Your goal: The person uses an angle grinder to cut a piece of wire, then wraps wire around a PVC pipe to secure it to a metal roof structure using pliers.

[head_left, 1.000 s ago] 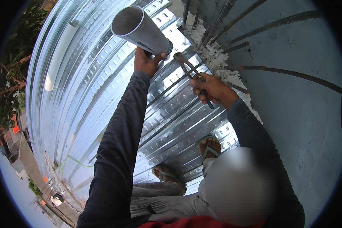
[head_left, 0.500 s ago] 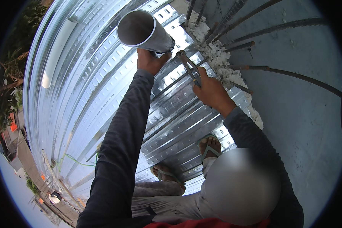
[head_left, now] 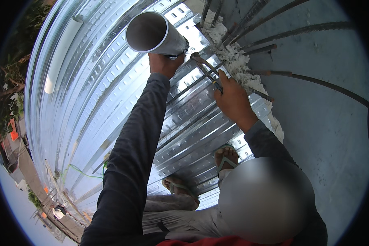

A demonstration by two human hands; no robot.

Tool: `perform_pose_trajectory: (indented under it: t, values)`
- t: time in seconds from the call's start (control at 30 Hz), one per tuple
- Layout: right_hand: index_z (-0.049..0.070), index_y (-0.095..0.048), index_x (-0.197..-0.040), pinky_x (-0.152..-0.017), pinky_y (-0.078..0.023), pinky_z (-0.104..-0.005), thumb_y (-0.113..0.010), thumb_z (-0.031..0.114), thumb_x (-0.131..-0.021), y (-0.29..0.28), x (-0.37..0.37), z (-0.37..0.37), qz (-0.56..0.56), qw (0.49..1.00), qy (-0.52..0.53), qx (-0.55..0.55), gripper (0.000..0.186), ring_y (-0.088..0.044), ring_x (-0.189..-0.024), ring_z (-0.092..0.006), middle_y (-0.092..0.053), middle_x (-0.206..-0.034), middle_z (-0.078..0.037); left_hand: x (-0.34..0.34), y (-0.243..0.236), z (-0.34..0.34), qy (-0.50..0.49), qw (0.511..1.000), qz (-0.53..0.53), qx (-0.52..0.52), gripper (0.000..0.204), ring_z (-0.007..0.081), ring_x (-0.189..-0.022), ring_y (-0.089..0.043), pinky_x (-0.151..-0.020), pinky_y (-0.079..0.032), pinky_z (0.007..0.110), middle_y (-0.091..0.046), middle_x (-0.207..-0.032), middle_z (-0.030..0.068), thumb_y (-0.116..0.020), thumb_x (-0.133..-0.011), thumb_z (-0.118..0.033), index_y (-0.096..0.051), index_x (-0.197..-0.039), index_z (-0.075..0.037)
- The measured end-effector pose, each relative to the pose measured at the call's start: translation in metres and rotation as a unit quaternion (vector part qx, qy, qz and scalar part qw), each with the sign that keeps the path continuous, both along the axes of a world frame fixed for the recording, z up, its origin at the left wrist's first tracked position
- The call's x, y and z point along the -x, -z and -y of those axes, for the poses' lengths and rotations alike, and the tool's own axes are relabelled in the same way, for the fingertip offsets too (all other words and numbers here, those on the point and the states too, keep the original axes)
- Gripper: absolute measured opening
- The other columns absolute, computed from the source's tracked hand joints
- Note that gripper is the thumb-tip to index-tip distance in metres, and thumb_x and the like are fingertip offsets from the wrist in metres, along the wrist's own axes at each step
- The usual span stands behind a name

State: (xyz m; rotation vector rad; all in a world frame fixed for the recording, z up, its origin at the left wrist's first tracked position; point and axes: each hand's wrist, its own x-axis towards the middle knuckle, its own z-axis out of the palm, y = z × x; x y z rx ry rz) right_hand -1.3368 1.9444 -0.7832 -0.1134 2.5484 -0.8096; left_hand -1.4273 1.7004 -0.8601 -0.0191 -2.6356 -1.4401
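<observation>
A short grey pipe (head_left: 174,43) stands upright on the corrugated metal decking (head_left: 192,135), its open top facing me. My left hand (head_left: 165,64) is closed against the pipe's lower side; its fingertips are hidden behind the pipe. Dark wire or tape shows around the pipe's base. In my right hand (head_left: 235,100) is a pair of pincers (head_left: 207,69), gripped by the handles. Their head lies just right of the pipe's base, beside a thin steel bar (head_left: 188,88) running across the decking.
Several bent rebars (head_left: 315,28) stick out over a grey wall or slab (head_left: 328,131) at right, along a rough concrete edge (head_left: 229,55). A white tube (head_left: 63,57) lies at far left. A green cord (head_left: 84,174) and a distant person (head_left: 59,211) show lower left.
My right hand has shifted slightly right and down along the pincers, whose handles look turned a little. My left hand has rolled slightly at the pipe, which stays in place.
</observation>
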Motion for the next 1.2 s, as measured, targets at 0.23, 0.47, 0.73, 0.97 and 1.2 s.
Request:
perform_pose_trajectory:
  t: [0.23, 0.47, 0.73, 0.97, 1.2]
  values:
    - [0.001, -0.044, -0.140, -0.058, -0.054, -0.0349, -0.068, 0.036, -0.098, 0.021, 0.021, -0.034, 0.422, 0.779, 0.171, 0.431, 0.060, -0.068, -0.066, -0.0200, -0.062, -0.074, -0.008, 0.002, -0.009, -0.010, 0.002, 1.000, -0.011, 0.025, 0.047, 0.0252, -0.101, -0.074, -0.089, -0.058, 0.036, -0.076, -0.110, 0.0138, -0.086, -0.073, -0.020, -0.072, -0.114, -0.003]
    - [0.004, -0.043, -0.133, -0.068, -0.054, -0.0454, -0.071, 0.018, -0.087, -0.011, 0.010, -0.008, 0.027, 0.997, -0.004, 0.078, 0.056, -0.068, -0.070, -0.0337, -0.064, -0.074, -0.016, 0.000, -0.002, -0.007, -0.006, 0.998, -0.031, 0.047, 0.048, 0.0254, -0.101, -0.074, -0.089, -0.059, 0.036, -0.076, -0.110, 0.0140, -0.086, -0.073, -0.021, -0.073, -0.115, -0.003]
    - [0.001, -0.054, -0.132, -0.074, -0.057, -0.0447, -0.057, 0.026, -0.099, 0.004, 0.009, -0.010, 0.205, 0.964, 0.051, 0.163, 0.041, -0.073, -0.083, -0.0319, -0.073, -0.088, -0.021, -0.001, 0.004, -0.001, -0.033, 0.998, -0.032, 0.052, 0.048, 0.0247, -0.100, -0.074, -0.088, -0.059, 0.036, -0.075, -0.111, 0.0144, -0.087, -0.073, -0.020, -0.072, -0.115, -0.002]
    - [-0.001, -0.048, -0.144, -0.077, -0.061, -0.0326, -0.050, 0.020, -0.107, 0.039, 0.009, -0.027, 0.456, 0.680, 0.153, 0.553, 0.043, -0.074, -0.097, -0.0252, -0.073, -0.109, -0.019, 0.003, 0.003, -0.005, -0.017, 0.999, -0.014, 0.028, 0.064, 0.0374, -0.113, -0.064, -0.099, -0.050, 0.044, -0.066, -0.121, 0.0190, -0.090, -0.067, -0.018, -0.065, -0.123, -0.003]
    - [0.012, -0.034, -0.159, -0.079, -0.060, -0.0337, -0.050, 0.013, -0.103, 0.003, -0.038, -0.014, 0.367, 0.814, 0.201, 0.402, 0.058, -0.073, -0.092, -0.0259, -0.073, -0.110, -0.014, 0.000, 0.003, -0.001, -0.013, 1.000, -0.011, 0.012, 0.066, 0.0382, -0.117, -0.060, -0.101, -0.048, 0.045, -0.064, -0.124, 0.0194, -0.089, -0.067, -0.019, -0.063, -0.126, -0.005]
